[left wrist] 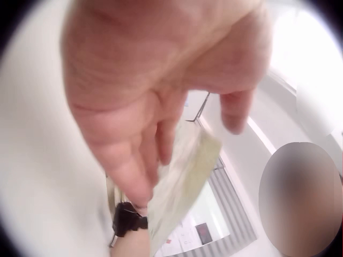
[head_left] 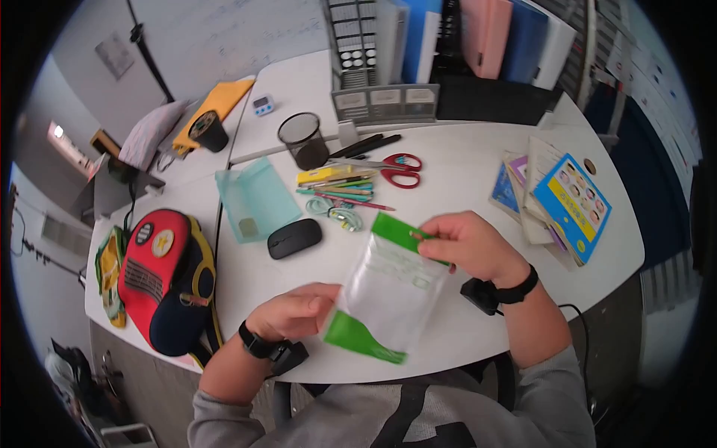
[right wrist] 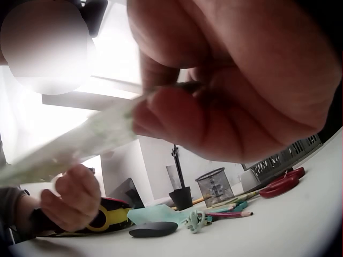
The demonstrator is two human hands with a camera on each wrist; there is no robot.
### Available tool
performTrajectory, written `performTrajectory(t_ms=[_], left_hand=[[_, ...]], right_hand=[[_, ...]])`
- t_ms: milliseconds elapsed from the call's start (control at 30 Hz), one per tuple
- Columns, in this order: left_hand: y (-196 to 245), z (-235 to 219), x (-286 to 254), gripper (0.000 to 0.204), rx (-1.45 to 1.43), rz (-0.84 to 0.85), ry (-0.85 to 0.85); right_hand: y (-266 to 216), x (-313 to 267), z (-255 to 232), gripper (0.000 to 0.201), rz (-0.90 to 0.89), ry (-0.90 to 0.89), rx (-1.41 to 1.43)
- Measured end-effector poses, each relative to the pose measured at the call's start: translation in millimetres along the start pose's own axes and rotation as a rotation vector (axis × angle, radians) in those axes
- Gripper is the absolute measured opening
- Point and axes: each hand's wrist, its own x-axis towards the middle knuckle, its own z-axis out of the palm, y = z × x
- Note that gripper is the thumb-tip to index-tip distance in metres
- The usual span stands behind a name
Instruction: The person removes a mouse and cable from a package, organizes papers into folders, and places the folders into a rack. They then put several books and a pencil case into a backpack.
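A clear plastic packet (head_left: pixel 388 291) with green bands at both ends and faint green print is held tilted over the front of the desk. My right hand (head_left: pixel 467 243) pinches its top right corner between thumb and fingers; the same grip shows close up in the right wrist view, where the packet (right wrist: pixel 80 139) is seen nearly edge-on. Beside the packet's lower left edge is my left hand (head_left: pixel 295 310), fingers loosely bent. In the left wrist view the left hand (left wrist: pixel 161 80) has thumb and fingers apart, with the packet (left wrist: pixel 185 171) behind them.
Behind the packet are a black mouse (head_left: pixel 294 238), a coiled cable (head_left: pixel 334 214), pencils (head_left: pixel 347 190), red-handled scissors (head_left: pixel 399 170), a teal pouch (head_left: pixel 258 198) and a mesh cup (head_left: pixel 304 142). A red backpack (head_left: pixel 160 269) stands left, books (head_left: pixel 571 205) lie right, and folders (head_left: pixel 485 37) stand at the back.
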Motion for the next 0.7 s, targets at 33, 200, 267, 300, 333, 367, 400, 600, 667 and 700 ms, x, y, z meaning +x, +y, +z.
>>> performTrajectory(t_ms=[33, 200, 267, 300, 333, 367, 400, 600, 667, 700], left_hand=[[0, 9, 4, 0.051, -0.034, -0.075, -0.039], [-8, 21, 42, 0.045, 0.246, -0.251, 0.207], [-11, 18, 45, 0.036, 0.209, -0.210, 0.208], [-12, 18, 44, 0.035, 0.204, -0.147, 0.264], [-14, 18, 41, 0.033, 0.196, -0.087, 0.323], [-10, 20, 39, 0.030, 0.209, -0.105, 0.363], [-9, 19, 36, 0.030, 0.205, -0.112, 0.359], [-9, 17, 28, 0.030, 0.257, 0.020, 0.332], [-14, 15, 27, 0.028, 0.254, -0.080, 0.264], [-15, 15, 27, 0.029, 0.240, -0.095, 0.220]], right_hand=[[-1, -1, 2, 0.028, -0.010, -0.051, -0.001], [4, 6, 22, 0.032, -0.039, -0.084, 0.054], [7, 7, 27, 0.036, -0.066, -0.055, 0.031], [9, 7, 28, 0.036, -0.053, -0.047, 0.035], [11, 7, 29, 0.034, -0.089, -0.043, 0.065], [13, 8, 29, 0.033, -0.129, -0.041, 0.093], [15, 8, 27, 0.033, -0.122, -0.036, 0.096], [25, 12, 20, 0.025, -0.439, -0.190, -0.098], [28, 15, 22, 0.025, -0.399, -0.236, 0.090], [23, 18, 23, 0.025, -0.392, -0.247, 0.076]])
